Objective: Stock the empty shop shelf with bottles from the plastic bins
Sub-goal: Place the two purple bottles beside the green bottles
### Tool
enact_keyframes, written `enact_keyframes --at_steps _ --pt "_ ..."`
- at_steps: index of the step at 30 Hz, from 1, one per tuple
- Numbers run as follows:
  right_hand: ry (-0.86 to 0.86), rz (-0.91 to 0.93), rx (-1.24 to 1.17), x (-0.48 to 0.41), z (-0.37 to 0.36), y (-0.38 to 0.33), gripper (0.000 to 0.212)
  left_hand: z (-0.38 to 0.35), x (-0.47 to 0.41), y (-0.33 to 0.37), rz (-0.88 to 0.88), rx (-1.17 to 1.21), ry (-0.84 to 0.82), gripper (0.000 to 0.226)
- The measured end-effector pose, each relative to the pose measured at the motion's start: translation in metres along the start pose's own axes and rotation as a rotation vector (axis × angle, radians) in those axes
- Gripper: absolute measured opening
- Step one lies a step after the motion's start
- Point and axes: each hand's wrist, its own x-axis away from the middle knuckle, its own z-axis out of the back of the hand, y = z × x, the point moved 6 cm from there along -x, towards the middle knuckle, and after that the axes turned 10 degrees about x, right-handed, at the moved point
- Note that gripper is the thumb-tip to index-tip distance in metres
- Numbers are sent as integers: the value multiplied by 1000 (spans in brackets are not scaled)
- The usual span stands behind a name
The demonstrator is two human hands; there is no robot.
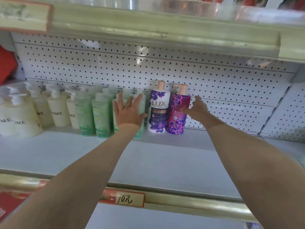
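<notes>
Fingers (138,98) of the left hand (129,114) are spread wide and lie flat against the green bottles (85,113), midway back on the shelf (148,162). The right hand (197,109) curls round the magenta bottle (177,113), which stands upright just beside the white LUX bottle (159,108). A sideways shove could topple that neighbour into the greens. Pushing further back would likely jam the magenta bottle against the pegboard (165,66).
</notes>
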Motion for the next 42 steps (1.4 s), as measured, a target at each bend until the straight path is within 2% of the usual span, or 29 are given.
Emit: enact_keyframes --at_steps 5,9,13,20,29,36,42 --pt "121 89 217 48 33 -37 90 21 -4 7 -19 30 -101 78" --pt "122 142 474 96 45 -74 75 48 -8 11 -58 132 -98 75" --pt "115 111 578 137 52 -96 64 74 -3 22 -90 211 -95 64" --pt "115 154 487 193 49 -102 62 101 48 28 -87 212 -97 59" --pt "-19 241 439 271 38 -74 65 123 155 24 21 138 -86 57" --pt "-177 276 446 347 1 -12 67 93 281 2 146 132 -179 58" --pt "-308 217 416 413 -58 59 63 45 383 -40 278 126 -399 60"
